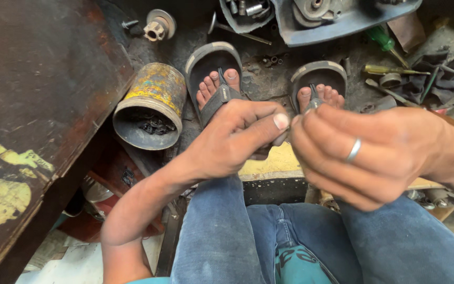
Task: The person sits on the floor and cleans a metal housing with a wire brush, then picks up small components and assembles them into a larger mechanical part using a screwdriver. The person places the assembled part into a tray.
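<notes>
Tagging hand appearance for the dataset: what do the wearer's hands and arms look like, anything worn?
Both forearms are bare, no sleeves or gloves. The right hand wears a plain silver-coloured metal ring on one finger. The left hand shows no ring or watch; its thumbnail is short. No markings visible.

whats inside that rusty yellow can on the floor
The rusty yellow can lies tipped with its open mouth toward the camera. A small heap of dark metal bits sits inside. The deeper part is in shadow, so anything further in cannot be seen.

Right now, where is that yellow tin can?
In the head view the can lies tipped on the floor, left of the left foot and beside the dark bench, beyond the left hand.
</notes>
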`<state>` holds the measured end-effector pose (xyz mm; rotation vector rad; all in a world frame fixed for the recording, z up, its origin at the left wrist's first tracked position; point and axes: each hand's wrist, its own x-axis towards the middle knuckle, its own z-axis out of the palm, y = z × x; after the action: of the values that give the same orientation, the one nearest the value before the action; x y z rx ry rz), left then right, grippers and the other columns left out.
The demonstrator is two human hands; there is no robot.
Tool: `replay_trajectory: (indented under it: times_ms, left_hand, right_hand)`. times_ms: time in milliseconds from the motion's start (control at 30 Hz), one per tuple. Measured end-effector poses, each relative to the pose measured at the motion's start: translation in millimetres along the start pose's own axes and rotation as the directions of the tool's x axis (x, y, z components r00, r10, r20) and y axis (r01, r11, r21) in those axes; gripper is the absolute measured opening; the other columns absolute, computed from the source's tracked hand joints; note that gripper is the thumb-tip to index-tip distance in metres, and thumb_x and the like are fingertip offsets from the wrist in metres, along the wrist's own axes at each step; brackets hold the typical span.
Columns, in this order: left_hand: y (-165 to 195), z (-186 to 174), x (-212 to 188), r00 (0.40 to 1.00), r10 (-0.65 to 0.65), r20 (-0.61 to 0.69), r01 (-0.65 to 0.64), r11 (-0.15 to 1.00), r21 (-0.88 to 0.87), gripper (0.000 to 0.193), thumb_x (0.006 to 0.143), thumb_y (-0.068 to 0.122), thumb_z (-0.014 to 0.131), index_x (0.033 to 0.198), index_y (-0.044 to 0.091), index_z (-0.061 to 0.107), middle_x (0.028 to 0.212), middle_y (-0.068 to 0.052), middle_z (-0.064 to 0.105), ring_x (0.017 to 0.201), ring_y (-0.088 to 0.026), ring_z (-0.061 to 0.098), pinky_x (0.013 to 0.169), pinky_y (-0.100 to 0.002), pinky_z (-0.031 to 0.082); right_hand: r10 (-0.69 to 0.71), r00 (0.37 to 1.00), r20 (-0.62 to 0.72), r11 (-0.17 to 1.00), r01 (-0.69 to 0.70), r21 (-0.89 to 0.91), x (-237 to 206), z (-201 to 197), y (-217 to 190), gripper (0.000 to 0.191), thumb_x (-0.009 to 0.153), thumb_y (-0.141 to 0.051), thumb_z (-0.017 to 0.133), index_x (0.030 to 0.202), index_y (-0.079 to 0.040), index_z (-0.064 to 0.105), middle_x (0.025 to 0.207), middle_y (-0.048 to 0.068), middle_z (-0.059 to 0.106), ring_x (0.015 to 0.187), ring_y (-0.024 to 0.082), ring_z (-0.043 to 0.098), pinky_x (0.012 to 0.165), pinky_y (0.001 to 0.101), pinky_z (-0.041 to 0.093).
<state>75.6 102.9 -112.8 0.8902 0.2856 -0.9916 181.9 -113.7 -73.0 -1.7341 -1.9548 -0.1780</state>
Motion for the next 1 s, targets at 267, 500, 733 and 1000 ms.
replay_trajectory:
  times_ms: [267, 500, 733, 1000]
  left_hand:
    - [2.3, 3.6, -1.8, 0.859, 0.512, -0.014, -0.421, 0.72, 0.551, 0.018, 0.117, 0.016, 0.053, 0.108, 0.002, 0.061, 0.092, -0.007, 0.064, 0.083, -0.018, 0.067, 0.077, -0.029, 0.052]
    - [9.6, 6.5, 5.4, 0.759, 0.647, 0.073, -0.475, 0.473, 0.742, 0.01, 0.109, 0.009, 0.065, 0.117, 0.004, 0.06, 0.099, -0.01, 0.062, 0.087, -0.028, 0.069, 0.075, -0.036, 0.053]
    - [1.1, 6.9, 12.4, 0.739, 0.673, 0.027, -0.524, 0.55, 0.65, 0.013, 0.109, 0.009, 0.07, 0.118, 0.003, 0.064, 0.098, -0.009, 0.067, 0.087, -0.021, 0.07, 0.076, -0.03, 0.055]
    - [-16.3, 23.2, 29.7, 0.776, 0.595, -0.209, -0.493, 0.779, 0.388, 0.014, 0.111, 0.013, 0.066, 0.113, 0.0, 0.068, 0.088, -0.006, 0.069, 0.078, -0.008, 0.066, 0.07, -0.022, 0.052]
  right_hand:
    - [0.587, 0.804, 0.099, 0.658, -0.544, 0.521, -6.2, 3.5, -5.0, 0.022, 0.077, 0.0, 0.077, 0.096, 0.009, 0.072, 0.096, 0.021, 0.071, 0.09, 0.032, 0.072, 0.078, 0.0374, 0.06]
    - [0.843, 0.466, 0.269, 0.13, -0.661, 0.739, -35.6, 15.2, -25.1, 0.028, 0.08, 0.004, 0.075, 0.108, 0.004, 0.07, 0.104, 0.019, 0.072, 0.092, 0.024, 0.074, 0.079, 0.0303, 0.06]
    - [0.767, 0.612, 0.191, 0.385, -0.678, 0.627, -35.0, 11.7, -19.1, 0.032, 0.08, 0.001, 0.077, 0.112, 0.001, 0.073, 0.103, 0.018, 0.07, 0.089, 0.024, 0.072, 0.076, 0.0298, 0.059]
    - [0.809, 0.572, -0.132, 0.561, -0.685, 0.465, -14.7, 27.0, -28.3, 0.028, 0.079, 0.0, 0.08, 0.104, 0.007, 0.07, 0.095, 0.019, 0.067, 0.085, 0.029, 0.068, 0.072, 0.036, 0.055]
